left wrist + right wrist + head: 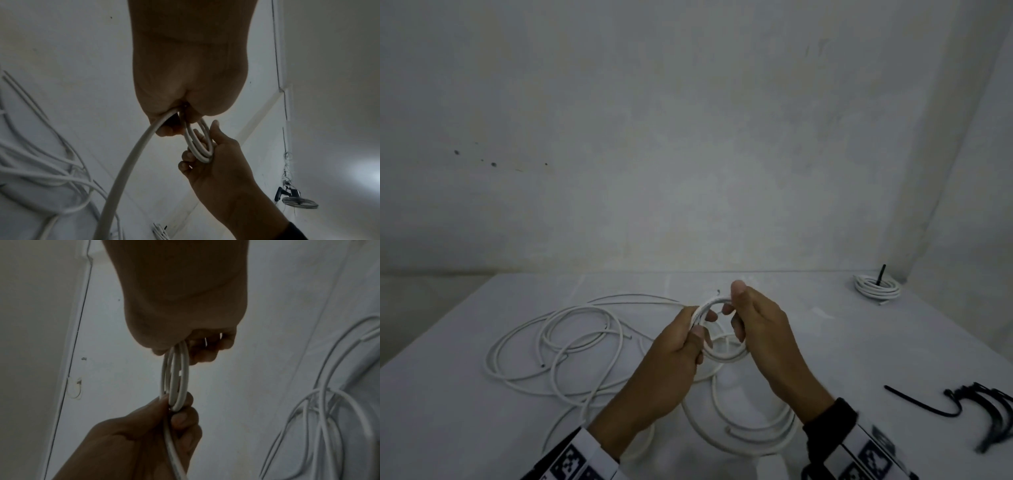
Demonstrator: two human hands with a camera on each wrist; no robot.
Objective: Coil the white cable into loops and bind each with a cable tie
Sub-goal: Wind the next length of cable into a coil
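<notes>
Counting it all up: two bare hands, the left hand (681, 346) and the right hand (763, 329). One small white cable coil (717, 329) sits between them, and one bound white cable coil (876, 287) lies in the far corner. There's one loose black cable tie (917, 404), plus a bunch of black cable ties (989, 411) too tangled to count.

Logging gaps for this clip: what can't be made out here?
- Head view: the coil is partly behind both hands, left hand, right hand; its turn count is unclear.
- Head view: the cable ties are cut off by the right edge; their number is unknown.
- Far bound coil: too small to see its fastening.
</notes>
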